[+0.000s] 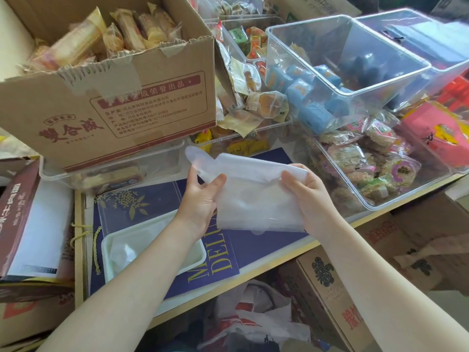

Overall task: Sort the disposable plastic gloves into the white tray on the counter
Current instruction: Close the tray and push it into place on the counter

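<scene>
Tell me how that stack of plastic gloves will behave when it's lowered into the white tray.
The gloves look floppy: the stack sags between the left hand and right hand, and one finger end sticks up loose. They seem very light, since fingertip pinches carry them. The thin, glossy film may slide or spread apart in the white tray, where a crumpled one already lies.

My left hand (200, 199): bare, no glove, ring or watch; nails short and unpainted. My right hand (307, 196): likewise bare, no jewellery. Both my forearms: uncovered from wrist to the frame's lower edge, no sleeve, cuff or strap showing.
</scene>
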Available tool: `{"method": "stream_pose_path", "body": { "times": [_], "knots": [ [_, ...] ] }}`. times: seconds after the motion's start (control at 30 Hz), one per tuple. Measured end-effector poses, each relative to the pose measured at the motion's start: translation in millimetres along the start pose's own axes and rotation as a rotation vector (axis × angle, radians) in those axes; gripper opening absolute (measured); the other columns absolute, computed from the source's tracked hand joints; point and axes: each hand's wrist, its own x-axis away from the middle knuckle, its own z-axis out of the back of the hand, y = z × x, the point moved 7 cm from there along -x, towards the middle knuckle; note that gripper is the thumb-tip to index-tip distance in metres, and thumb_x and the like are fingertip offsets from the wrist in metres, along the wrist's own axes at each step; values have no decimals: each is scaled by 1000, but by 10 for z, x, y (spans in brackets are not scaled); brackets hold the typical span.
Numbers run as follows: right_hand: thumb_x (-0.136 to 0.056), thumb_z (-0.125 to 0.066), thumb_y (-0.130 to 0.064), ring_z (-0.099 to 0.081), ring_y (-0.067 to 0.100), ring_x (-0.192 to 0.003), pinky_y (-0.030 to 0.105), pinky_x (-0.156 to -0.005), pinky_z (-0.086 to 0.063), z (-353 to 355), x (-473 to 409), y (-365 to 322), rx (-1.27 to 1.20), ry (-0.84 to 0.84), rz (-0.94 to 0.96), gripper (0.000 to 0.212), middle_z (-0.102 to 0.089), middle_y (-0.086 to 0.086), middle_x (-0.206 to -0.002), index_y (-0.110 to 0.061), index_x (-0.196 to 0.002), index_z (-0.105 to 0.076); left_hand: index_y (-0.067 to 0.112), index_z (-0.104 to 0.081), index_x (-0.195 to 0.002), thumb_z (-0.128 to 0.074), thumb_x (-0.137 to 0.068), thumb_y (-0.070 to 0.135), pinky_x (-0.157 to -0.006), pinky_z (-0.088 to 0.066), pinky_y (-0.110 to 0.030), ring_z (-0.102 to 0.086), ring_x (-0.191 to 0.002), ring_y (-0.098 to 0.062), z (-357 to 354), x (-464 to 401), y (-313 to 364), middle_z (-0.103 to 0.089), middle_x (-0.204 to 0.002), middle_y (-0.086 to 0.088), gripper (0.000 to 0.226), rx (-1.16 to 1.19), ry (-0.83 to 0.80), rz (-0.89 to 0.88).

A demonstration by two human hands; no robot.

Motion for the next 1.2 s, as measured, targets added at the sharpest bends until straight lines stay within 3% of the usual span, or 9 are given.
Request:
{"method": "stream_pose_path", "body": {
  "times": [0.1,0.23,0.3,0.37,0.47,0.57,0.67,0.9,1.2],
  "knots": [
    [-91,-57,-21,-62,20,-75,34,-68,-53,22,-27,118,-51,49,-76,5,-65,6,-87,-20,-93,-62,27,-31,-139,-60,-88,10,-78,-55,-36,-66,-100,-20,43,-27,36,-64,-114,-3,62,13,56,-48],
    [-91,-60,-21,-63,32,-85,48,-80,-52,22,-45,240,-13,115,-137,14,-67,14,-95,-11,-100,-64,32,-30,-140,-57,-91,11,-64,-54,-25,-67,-86,-11,107,-24,126,-62,-105,7,60,-56,195,-123],
    [-91,-59,-20,-63,39,-91,55,-84,-50,-13,-42,272,-46,123,-155,20,-65,20,-102,-7,-105,-61,29,-30,-140,-56,-92,17,-59,-51,-20,-64,-85,-11,185,-41,116,-61,-113,2,55,-67,302,-101],
    [-92,-58,-20,-63,39,-94,56,-80,-51,-18,-40,272,-49,163,-133,13,-64,18,-103,-10,-101,-59,30,-23,-142,-58,-90,28,-72,-54,-27,-62,-95,-15,224,-39,92,-56,-127,-5,62,-88,343,-53],
    [-93,-56,-20,-63,29,-85,49,-76,-54,-6,-50,224,-41,211,-86,3,-63,12,-95,-18,-93,-58,49,-5,-142,-63,-83,35,-94,-49,-40,-63,-104,-19,124,12,136,-59,-126,-4,84,-236,184,-100],
    [-92,-57,-22,-63,25,-83,45,-76,-55,-24,-47,211,-49,174,-106,2,-64,11,-97,-22,-92,-59,63,-23,-133,-54,-93,18,-99,-46,-40,-60,-108,-17,-32,73,235,-59,-124,-7,67,-413,-5,-226],
    [-92,-56,-21,-62,24,-84,43,-76,-54,-51,-32,170,-45,121,-65,4,-62,12,-100,-24,-91,-59,49,-52,-120,-51,-94,12,-95,-48,-31,-59,-110,-12,-66,63,273,-62,-121,5,45,-345,-28,-260],
    [-87,-57,-27,-57,17,-74,31,-59,-49,-131,20,42,-62,12,83,9,-56,10,-93,-19,-88,-54,18,-57,-125,-67,-79,16,-69,-55,-28,-67,-91,-17,-77,47,195,-67,-114,-3,47,74,29,-19],
    [-92,-57,-22,-52,20,-62,24,-47,-40,-184,69,-275,125,-39,246,14,-55,3,-73,-28,-80,-54,15,-68,-105,-66,-79,35,-81,-54,-33,-66,-97,-22,-191,67,215,-70,-108,-6,33,-192,-217,62]
  ]
}}
